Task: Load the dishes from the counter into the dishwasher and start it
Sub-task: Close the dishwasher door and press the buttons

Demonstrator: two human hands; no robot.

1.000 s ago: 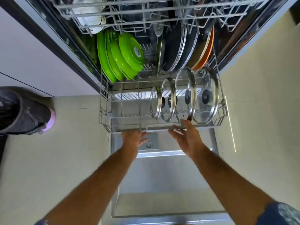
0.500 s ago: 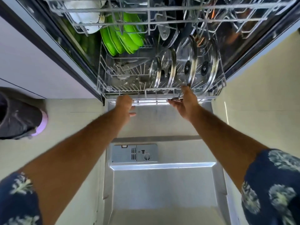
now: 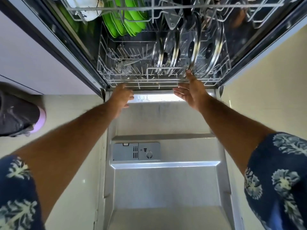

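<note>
At the mouth of the open stainless-steel dishwasher (image 3: 166, 188), the grey wire lower rack (image 3: 126, 77) sits inside the tub, its front rail just ahead of both hands. Left hand (image 3: 122, 97): fingers loosely bent, tips at the rail, gripping nothing I can see; right hand (image 3: 191, 93): fingers straight and released, palm turned inward, uppermost fingertip touching the rail below the four upright glass pot lids (image 3: 191, 50). Bright green plastic plates (image 3: 126, 22) stand at rack rear-left.
</note>
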